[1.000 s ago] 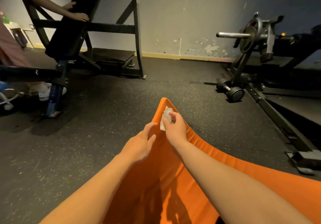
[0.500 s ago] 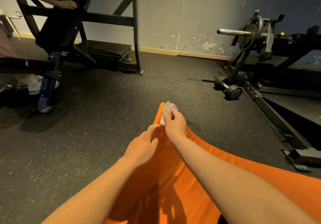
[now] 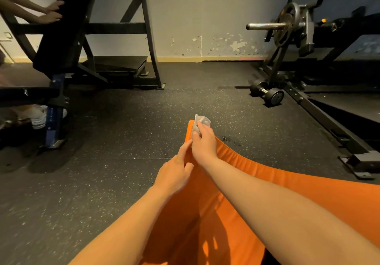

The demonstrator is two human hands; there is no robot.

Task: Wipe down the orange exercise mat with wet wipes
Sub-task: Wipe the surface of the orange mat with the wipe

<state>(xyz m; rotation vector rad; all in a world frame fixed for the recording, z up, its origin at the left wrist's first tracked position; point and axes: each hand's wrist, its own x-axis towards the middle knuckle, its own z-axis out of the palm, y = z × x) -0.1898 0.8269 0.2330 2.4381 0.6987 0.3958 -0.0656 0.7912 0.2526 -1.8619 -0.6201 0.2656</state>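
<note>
The orange exercise mat [image 3: 257, 182] lies on the dark speckled floor, its far corner pointing away from me. My right hand [image 3: 203, 143] pinches a crumpled white wet wipe [image 3: 200, 121] against that far corner. My left hand [image 3: 174, 172] grips the mat's left edge just behind the right hand, its index finger stretched along the edge up to the right hand. Both forearms reach out over the mat and hide much of its middle.
A black weight bench and rack [image 3: 70, 44] stand at the left, where another person's hands [image 3: 51, 11] rest on the pad. A dumbbell [image 3: 267, 93] lies on the floor at the right, beside a barbell machine [image 3: 298, 30] with a long base rail [image 3: 333, 127].
My right hand has slid the wipe slightly further toward the mat's far corner. My left hand has closed in until its finger meets the right hand. The other person's hands shifted on the bench pad.
</note>
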